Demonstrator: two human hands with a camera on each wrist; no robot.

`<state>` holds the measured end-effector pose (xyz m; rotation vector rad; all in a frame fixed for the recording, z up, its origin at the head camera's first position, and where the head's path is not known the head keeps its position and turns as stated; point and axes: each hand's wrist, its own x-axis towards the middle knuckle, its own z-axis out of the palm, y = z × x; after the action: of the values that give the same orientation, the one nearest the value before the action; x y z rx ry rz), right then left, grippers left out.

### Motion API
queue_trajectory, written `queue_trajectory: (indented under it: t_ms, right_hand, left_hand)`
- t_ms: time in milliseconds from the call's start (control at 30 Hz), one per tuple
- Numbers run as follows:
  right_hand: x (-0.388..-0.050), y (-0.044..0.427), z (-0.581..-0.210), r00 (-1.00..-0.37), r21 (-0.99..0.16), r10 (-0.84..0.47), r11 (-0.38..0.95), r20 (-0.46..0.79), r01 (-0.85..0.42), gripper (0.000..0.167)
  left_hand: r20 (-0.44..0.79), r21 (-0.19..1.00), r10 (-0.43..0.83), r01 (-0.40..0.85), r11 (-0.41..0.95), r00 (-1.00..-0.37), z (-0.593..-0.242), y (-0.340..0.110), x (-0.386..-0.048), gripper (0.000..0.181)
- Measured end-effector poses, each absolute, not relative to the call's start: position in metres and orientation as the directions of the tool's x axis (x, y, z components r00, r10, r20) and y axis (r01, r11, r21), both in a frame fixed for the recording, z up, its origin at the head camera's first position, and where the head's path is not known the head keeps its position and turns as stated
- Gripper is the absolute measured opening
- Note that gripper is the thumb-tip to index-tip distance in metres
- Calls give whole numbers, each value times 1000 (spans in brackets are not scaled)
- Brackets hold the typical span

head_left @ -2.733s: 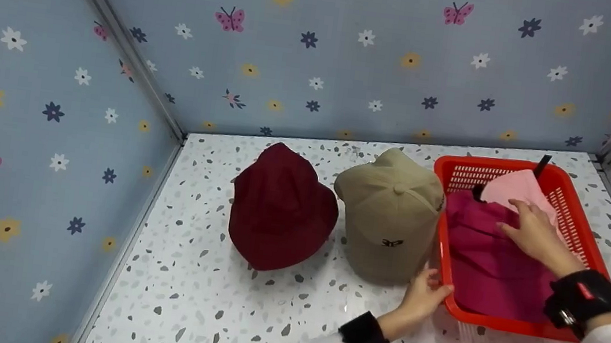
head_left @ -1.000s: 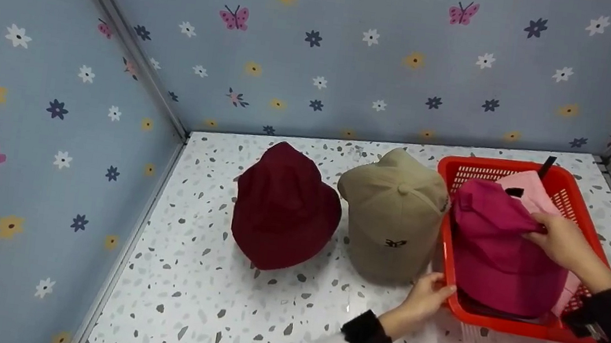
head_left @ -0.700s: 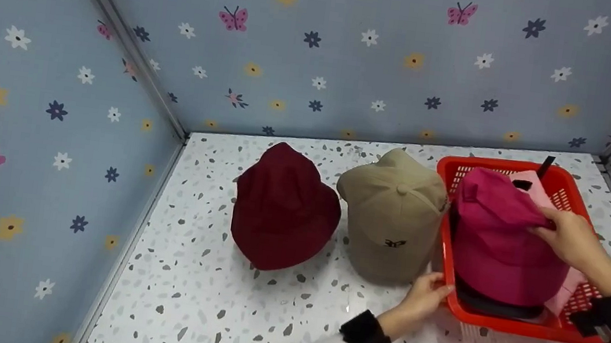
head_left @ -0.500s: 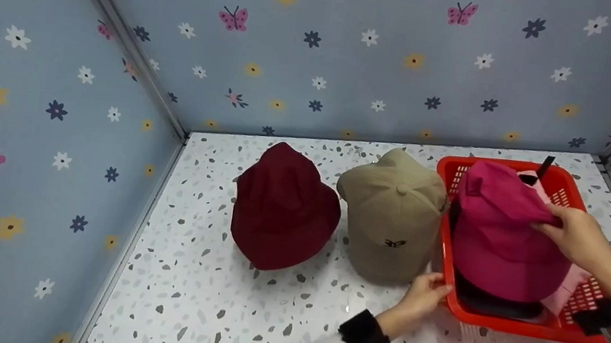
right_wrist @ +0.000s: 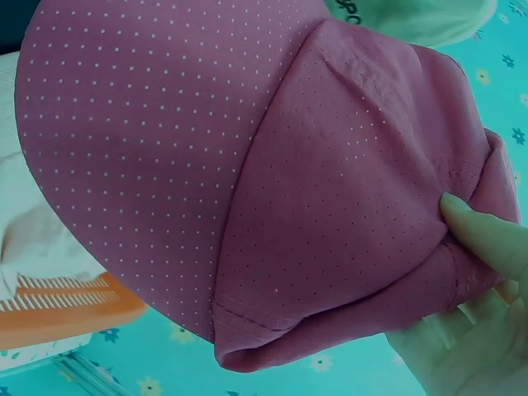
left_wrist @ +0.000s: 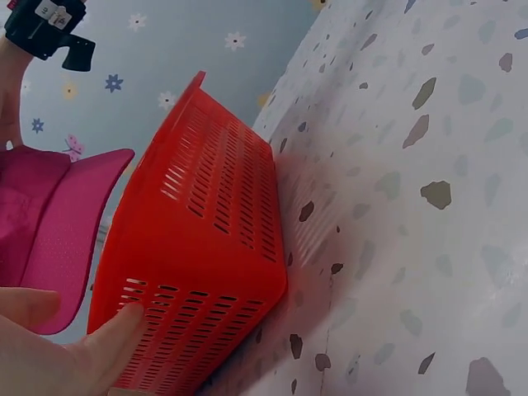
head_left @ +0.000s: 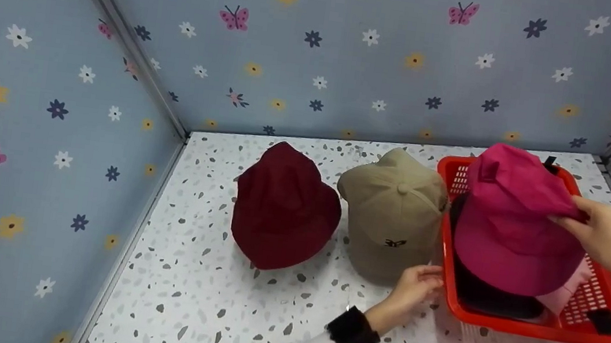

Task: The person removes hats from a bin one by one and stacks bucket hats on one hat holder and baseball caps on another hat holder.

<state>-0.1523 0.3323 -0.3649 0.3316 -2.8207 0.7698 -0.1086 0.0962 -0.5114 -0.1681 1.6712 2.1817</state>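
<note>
As the head view shows, the right hand pinches the magenta cap above the red basket. Left wrist view: the left hand, thumb and finger parted, is beside it. Right wrist view: the one-sided pinch could tip the cap.

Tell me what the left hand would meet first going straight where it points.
Probably the red basket: the left hand points at its side wall, very close, though whether it already touches is unclear.
</note>
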Motion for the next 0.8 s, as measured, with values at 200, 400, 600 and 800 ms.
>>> queue_trajectory:
  t_ms: [200,400,600,800]
  right_hand:
    - [-147,332,-358,-963,-523,-137,817,233,-243,27]
    - [-142,330,-353,-969,-570,-139,788,203,-232,29]
    - [-137,327,-350,-966,-618,-162,744,200,-253,25]
    - [-134,322,-351,-955,-724,-196,623,222,-296,20]
  left_hand:
    - [-271,935,212,-309,-174,-939,-503,90,-106,32]
    - [-240,926,237,-295,-236,-941,-492,82,-104,38]
    - [-179,928,275,-255,-272,-945,-485,74,-108,42]
    - [-159,923,283,-244,-296,-946,-480,67,-111,45]
